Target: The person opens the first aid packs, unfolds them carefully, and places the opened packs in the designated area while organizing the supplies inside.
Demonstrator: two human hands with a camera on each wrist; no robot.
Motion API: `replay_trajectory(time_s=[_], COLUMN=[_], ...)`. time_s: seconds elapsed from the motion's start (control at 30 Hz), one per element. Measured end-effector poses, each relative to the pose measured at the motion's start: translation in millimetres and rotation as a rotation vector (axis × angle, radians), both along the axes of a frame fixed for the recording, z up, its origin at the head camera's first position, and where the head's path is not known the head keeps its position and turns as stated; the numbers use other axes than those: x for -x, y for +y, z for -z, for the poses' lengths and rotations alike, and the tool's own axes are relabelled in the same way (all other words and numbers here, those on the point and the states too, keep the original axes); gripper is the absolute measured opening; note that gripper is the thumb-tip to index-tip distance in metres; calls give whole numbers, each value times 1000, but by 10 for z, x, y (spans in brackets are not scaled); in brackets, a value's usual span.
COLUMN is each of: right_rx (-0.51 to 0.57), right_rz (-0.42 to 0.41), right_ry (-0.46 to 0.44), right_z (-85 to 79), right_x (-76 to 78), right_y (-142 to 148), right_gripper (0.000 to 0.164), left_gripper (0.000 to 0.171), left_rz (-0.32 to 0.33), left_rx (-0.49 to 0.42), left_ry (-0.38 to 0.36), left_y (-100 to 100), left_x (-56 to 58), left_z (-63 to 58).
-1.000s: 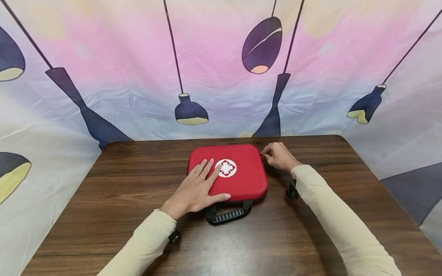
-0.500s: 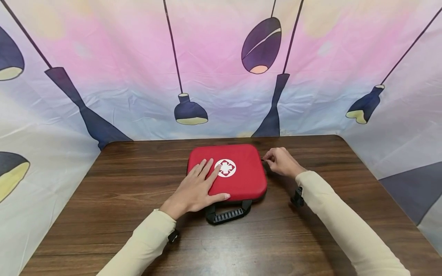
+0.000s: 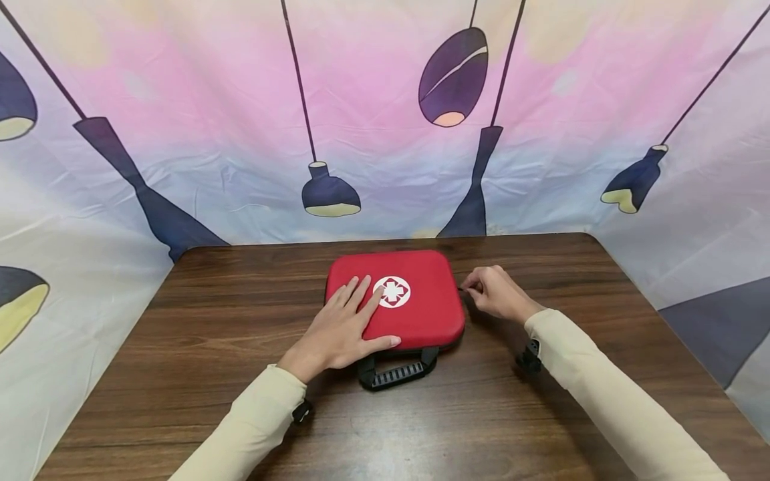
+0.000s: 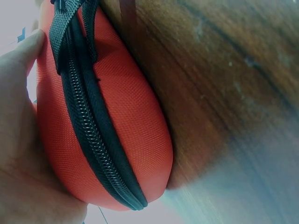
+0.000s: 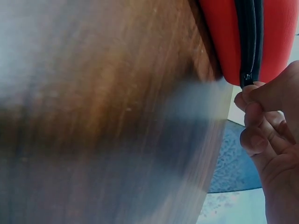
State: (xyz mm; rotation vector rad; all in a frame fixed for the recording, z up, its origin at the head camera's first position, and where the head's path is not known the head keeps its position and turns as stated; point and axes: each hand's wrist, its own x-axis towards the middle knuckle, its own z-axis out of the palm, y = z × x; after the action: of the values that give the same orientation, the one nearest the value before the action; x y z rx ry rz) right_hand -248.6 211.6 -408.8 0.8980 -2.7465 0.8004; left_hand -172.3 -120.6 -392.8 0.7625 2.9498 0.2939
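A red first-aid case (image 3: pixel 427 307) with a white cross emblem lies on the wooden table, its black carry handle (image 3: pixel 398 376) pointing to the near side. My left hand (image 3: pixel 339 327) rests on the lid's left part with fingers spread and straight. At the case's right side, my right hand (image 3: pixel 494 294) pinches the zipper pull between thumb and forefinger. In the right wrist view the zipper slider (image 5: pixel 247 77) sits just beyond those fingertips, which hide most of the pull. The front zipper (image 4: pixel 93 135) shows in the left wrist view, its teeth meshed there.
The brown table (image 3: pixel 240 294) extends around the case on all sides. Behind it hangs a pastel cloth (image 3: pixel 373 80) printed with dark lamps. A black wrist strap (image 3: pixel 529 357) shows under the right sleeve.
My right hand has slid along the case's right side toward the near edge and slightly right, pulling the zipper pull. The left hand stays put on the lid.
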Motion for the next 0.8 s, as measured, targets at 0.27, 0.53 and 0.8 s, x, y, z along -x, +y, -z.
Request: replay_trajectory(time_s=[0.27,0.53,0.8], right_rx=[5,10,38], right_rz=[-21,-30,-31], right_ry=[11,25,15], right_z=[7,26,52], right_x=[-174,-387,-612], right_y=[40,75,95], right_gripper=[12,14,14], left_gripper=[97,97,97], left_rz=[-2,1,-3], left_rx=[-2,-4,-4], left_ry=[5,-1,0], left_y=[6,13,6], left_x=[5,4,8], left_z=[-2,0,-10])
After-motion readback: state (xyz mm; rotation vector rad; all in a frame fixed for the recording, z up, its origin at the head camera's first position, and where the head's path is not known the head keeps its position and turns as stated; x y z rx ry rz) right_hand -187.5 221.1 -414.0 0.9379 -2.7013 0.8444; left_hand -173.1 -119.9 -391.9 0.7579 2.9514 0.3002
